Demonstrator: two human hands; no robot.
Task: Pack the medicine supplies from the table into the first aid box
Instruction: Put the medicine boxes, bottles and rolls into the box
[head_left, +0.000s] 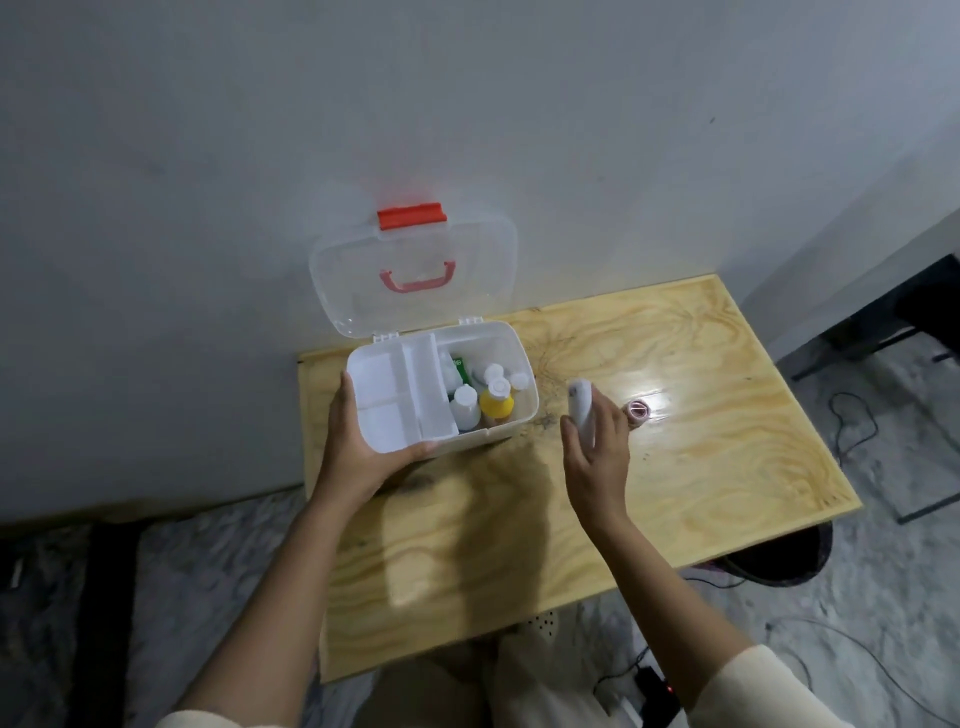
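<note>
The white first aid box (511, 339) stands open at the back left of the wooden table (701, 441), its clear lid (363, 291) with a red latch leaning on the wall. A white divided tray (400, 395) covers the box's left half. The right half holds several white bottles (465, 405), a yellow bottle (496, 404) and a green item. My left hand (358, 447) grips the tray at the box's front left corner. My right hand (597, 447) holds a white tube-shaped item (581, 402) just right of the box. A small tape roll (638, 410) lies on the table beyond that hand.
The wall runs close behind the box. A dark table frame (883, 317) stands at the far right. Cables (852, 431) and a power strip (654, 691) lie on the floor right of and below the table. My knees are under the table's near edge.
</note>
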